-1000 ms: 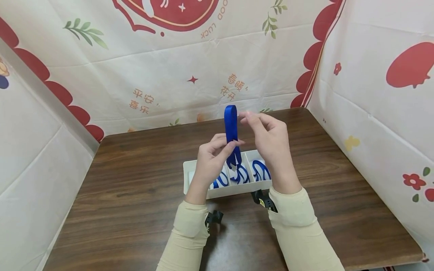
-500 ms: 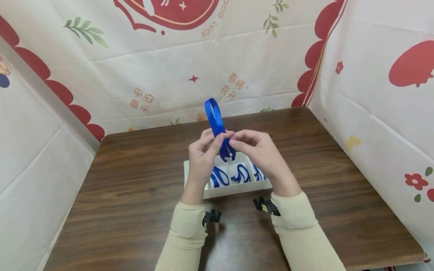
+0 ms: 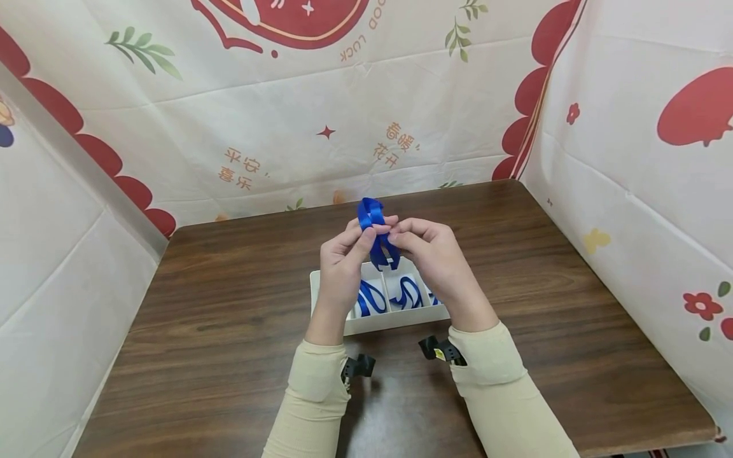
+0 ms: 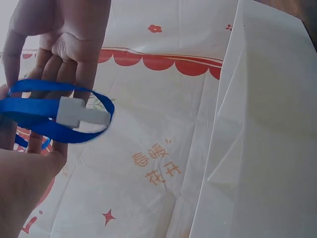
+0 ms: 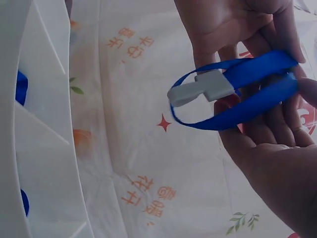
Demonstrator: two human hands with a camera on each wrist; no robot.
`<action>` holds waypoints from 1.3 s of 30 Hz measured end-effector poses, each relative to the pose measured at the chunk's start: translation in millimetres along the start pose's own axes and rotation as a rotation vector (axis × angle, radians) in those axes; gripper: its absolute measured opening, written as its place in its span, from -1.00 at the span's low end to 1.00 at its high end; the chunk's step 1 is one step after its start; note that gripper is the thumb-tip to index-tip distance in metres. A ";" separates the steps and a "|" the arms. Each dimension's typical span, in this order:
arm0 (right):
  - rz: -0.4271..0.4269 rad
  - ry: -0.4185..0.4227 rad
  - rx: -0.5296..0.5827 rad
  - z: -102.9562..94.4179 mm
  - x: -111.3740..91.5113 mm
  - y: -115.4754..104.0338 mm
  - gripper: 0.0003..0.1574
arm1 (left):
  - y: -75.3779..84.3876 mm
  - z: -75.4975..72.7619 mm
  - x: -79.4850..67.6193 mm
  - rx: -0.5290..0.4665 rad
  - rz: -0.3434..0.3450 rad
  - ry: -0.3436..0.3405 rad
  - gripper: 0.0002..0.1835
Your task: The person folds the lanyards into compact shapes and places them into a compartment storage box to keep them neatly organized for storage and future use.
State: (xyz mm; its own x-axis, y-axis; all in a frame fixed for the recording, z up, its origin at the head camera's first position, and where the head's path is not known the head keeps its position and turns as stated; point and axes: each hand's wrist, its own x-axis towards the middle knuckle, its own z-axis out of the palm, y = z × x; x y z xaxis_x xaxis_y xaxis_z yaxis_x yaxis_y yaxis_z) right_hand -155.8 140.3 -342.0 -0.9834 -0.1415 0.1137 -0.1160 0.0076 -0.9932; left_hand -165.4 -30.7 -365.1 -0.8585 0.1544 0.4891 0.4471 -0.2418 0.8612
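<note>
A blue ribbon lanyard (image 3: 370, 213) is held up above the white tray (image 3: 378, 326), its loop doubled over into a short bundle. My left hand (image 3: 340, 261) pinches it between thumb and fingers from the left. From the right, my right hand (image 3: 429, 251) pinches the same lanyard with thumb and index finger, fingertips close to the left hand's. At the lanyard's lower end hangs a pale plastic clip (image 4: 72, 112), its narrow tip inside the ribbon's bend; the right wrist view shows this clip (image 5: 213, 87) too. More blue lanyards (image 3: 406, 292) lie coiled in the tray's compartments.
The tray has upright dividers and stands on a brown wood-grain table (image 3: 229, 356), directly under the hands. A printed cloth (image 3: 286, 127) hangs behind the table and along both sides. Small black camera mounts (image 3: 359, 366) sit on the wrists.
My right hand came down and left to the lanyard beside the left hand. The tall upright loop swung left, then was folded down into a shorter bundle.
</note>
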 end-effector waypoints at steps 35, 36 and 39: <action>-0.046 0.002 -0.031 3.3 -0.1 -4.9 -0.73 | 5.4 -3.6 4.1 0.014 0.011 -0.026 -0.66; -0.033 -0.023 -0.029 2.7 0.0 -5.0 -0.70 | 5.6 -3.6 4.3 0.008 0.009 -0.029 -0.65; 0.004 -0.101 -0.033 0.6 0.5 -4.9 -0.60 | 6.3 -3.7 4.2 0.013 -0.004 -0.039 -0.64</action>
State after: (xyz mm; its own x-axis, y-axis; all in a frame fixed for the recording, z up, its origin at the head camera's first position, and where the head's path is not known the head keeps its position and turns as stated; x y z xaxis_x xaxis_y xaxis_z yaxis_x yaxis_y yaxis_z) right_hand -155.6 139.5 -337.1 -0.9651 -0.2402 0.1047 -0.1178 0.0406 -0.9922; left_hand -167.1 -35.2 -358.2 -0.8497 0.1926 0.4908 0.4476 -0.2286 0.8645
